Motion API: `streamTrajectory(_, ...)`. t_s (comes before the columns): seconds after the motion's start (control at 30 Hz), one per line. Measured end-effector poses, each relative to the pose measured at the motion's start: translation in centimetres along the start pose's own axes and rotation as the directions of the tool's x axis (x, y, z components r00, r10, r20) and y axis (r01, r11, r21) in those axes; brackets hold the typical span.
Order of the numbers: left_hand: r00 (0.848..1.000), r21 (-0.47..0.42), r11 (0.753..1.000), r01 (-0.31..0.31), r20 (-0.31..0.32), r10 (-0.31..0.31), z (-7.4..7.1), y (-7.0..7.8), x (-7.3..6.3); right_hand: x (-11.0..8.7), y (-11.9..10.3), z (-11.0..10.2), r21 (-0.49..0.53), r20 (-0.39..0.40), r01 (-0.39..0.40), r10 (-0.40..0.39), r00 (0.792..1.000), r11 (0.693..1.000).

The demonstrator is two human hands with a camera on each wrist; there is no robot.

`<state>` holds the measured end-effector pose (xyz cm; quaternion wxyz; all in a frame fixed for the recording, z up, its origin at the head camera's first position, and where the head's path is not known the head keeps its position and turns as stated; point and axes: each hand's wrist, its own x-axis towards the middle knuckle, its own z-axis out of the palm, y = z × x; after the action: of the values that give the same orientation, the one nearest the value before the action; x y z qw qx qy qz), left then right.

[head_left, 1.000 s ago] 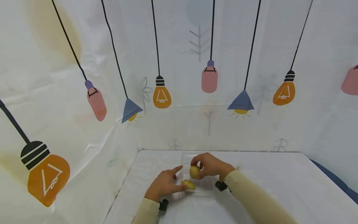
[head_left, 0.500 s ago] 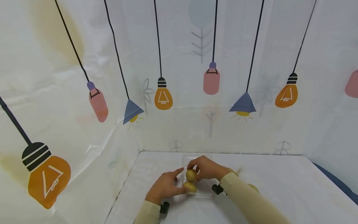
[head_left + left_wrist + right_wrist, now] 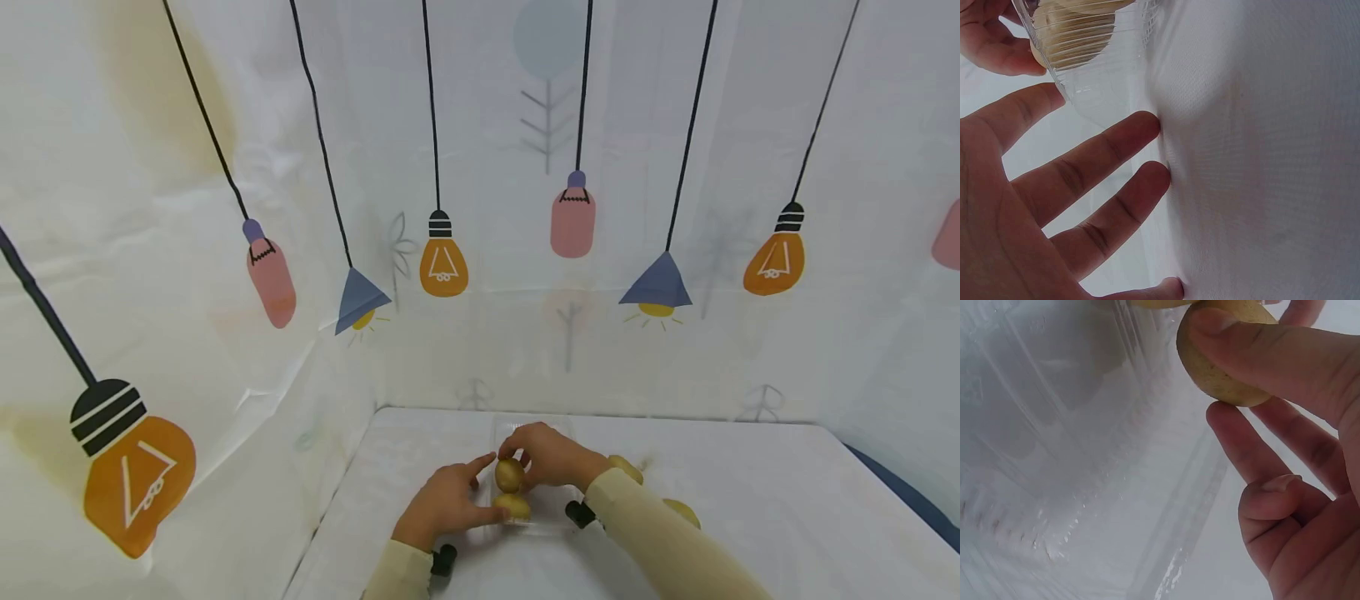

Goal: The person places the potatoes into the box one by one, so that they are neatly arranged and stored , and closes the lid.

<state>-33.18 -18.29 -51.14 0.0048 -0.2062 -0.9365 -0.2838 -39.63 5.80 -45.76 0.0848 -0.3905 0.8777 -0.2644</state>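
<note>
A clear plastic container [image 3: 553, 505] with ridged walls stands on the white table. My right hand [image 3: 553, 457] pinches a round yellow-brown potato [image 3: 509, 476] between thumb and fingers, inside the container's left half. Just in front of it lies another potato [image 3: 513, 506], close to the container's front left corner. My left hand [image 3: 447, 502] is at the container's left side, fingers spread and thumb extended toward the front potato. The left wrist view shows its fingertips [image 3: 1144, 125] on the tabletop and the index finger at the container's rim.
To the right, partly behind my right forearm, lie a potato [image 3: 627, 468] and a second potato [image 3: 683, 512]. The white table [image 3: 772, 500] ends at a cloth wall [image 3: 495, 358] printed with hanging lamps. A second cloth side rises on the left.
My right hand has moved left and slightly toward me with the potato, bringing it beside the front potato. The left hand has stayed at the container. The potatoes beyond my right forearm have come into view.
</note>
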Motion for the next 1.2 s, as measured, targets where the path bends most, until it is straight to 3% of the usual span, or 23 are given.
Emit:
streamTrajectory(0.5, 1.000, 0.008, 1.000, -0.014, -0.008, 0.014, 0.1, 0.3, -0.2, -0.1, 0.2, 0.7, -0.013, -0.021, -0.058, 0.058, 0.998, 0.998)
streamTrajectory(1.2, 0.999, 0.003, 1.000, -0.026, -0.020, 0.026, 0.2, -0.1, 0.0, 0.1, -0.7, 0.8, -0.068, -0.036, -0.024, 0.022, 0.999, 0.997)
